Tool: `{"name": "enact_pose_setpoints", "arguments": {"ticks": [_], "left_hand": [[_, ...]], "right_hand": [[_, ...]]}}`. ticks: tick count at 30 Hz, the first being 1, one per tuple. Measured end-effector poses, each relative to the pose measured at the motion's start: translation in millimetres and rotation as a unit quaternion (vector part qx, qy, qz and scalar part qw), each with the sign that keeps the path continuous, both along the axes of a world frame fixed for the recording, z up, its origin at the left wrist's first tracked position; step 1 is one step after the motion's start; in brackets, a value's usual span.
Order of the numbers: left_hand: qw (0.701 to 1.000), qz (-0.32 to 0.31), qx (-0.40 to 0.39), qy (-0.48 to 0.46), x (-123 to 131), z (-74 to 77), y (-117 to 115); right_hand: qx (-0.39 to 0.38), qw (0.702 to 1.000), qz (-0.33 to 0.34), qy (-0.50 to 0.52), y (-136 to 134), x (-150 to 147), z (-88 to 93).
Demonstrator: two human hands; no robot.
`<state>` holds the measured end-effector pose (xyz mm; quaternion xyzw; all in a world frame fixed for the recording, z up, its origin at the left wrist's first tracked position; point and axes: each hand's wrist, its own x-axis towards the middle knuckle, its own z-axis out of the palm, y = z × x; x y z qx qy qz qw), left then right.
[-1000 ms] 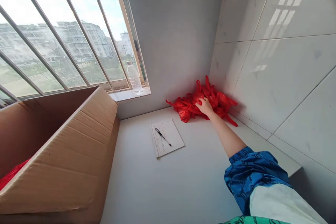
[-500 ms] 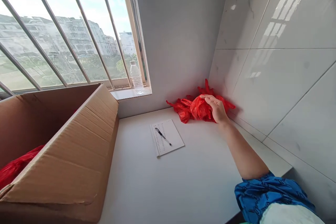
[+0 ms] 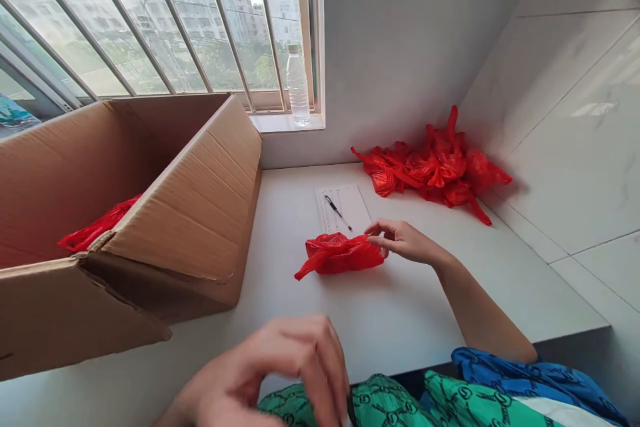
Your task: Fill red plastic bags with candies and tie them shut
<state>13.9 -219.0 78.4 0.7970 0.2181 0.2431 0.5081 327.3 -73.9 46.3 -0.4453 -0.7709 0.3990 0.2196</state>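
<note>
A knotted red plastic bag lies on the white table, just in front of the notebook and overlapping its near edge. My right hand is at the bag's right end, thumb and fingertips closed on its edge. Close to the camera, my left hand hovers above the table's front edge, slightly blurred. Its fingers are bent and stand apart from the thumb, with nothing visible between them. A heap of more red plastic bags sits in the back right corner.
A large open cardboard box with red plastic in it stands on the left. A pen lies on the notebook. A clear water bottle is on the sill of the barred window. Tiled wall borders the right.
My right hand has moved from the heap toward me, and a red plastic bag now lies by the notebook. My left hand has come into view. The view has tilted down.
</note>
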Motion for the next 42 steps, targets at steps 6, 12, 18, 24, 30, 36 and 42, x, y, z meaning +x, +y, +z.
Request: {"name": "enact_pose_setpoints", "arguments": {"ticks": [6, 12, 18, 24, 30, 36, 42], "left_hand": [[0.917, 0.322, 0.158, 0.172, 13, -22.9, 65], [0.876, 0.263, 0.31, 0.26, 35, -55.5, 102], [0.905, 0.37, 0.165, 0.129, 22, -72.6, 117], [0.856, 0.511, 0.077, -0.021, -19, -80.4, 137], [0.873, 0.417, 0.249, 0.045, 0, -69.7, 120], [0.851, 0.389, 0.336, 0.11, 22, -73.7, 113], [0.811, 0.559, 0.124, -0.118, 8, -79.3, 121]], "right_hand": [[0.169, 0.984, -0.049, -0.029, -6, -25, -7.5], [0.251, 0.952, 0.061, -0.161, -14, -48, -28.4], [0.289, 0.954, 0.035, -0.077, -9, -42, -27.9], [0.23, 0.97, -0.081, -0.008, -3, 0, -8.9], [0.182, 0.981, -0.065, -0.033, -9, -5, -8.2], [0.236, 0.971, -0.021, -0.002, -22, -42, -16.9], [0.193, 0.968, -0.121, 0.101, -12, -27, -22.0]]}}
